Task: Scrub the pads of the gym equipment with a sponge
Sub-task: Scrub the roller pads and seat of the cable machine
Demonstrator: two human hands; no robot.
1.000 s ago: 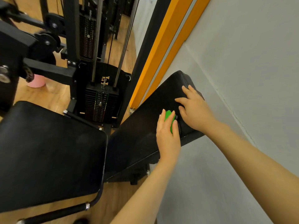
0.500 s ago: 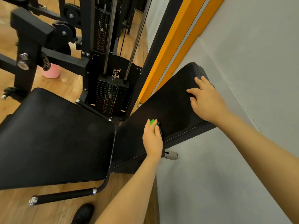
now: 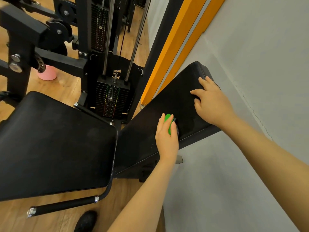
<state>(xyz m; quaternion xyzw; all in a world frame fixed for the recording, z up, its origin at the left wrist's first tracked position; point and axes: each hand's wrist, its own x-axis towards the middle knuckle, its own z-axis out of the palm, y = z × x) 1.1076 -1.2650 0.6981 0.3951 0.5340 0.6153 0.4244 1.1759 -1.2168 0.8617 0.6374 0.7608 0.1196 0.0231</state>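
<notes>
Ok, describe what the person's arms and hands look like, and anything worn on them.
Both forearms are bare as far as the picture shows: no sleeves or cuffs in view. The left hand and the right hand wear no gloves, and no watch, bracelet or ring shows on the parts in view. The nails look short and unpainted. No markings show.

Most of the green sponge (image 3: 168,123) sits hidden under the left hand (image 3: 167,138) — only a sliver shows. The seat pad (image 3: 55,144) runs off the left edge, the black shoe (image 3: 85,221) is cut at the bottom, and the weight stack (image 3: 112,101) numbers are too small to read.
</notes>
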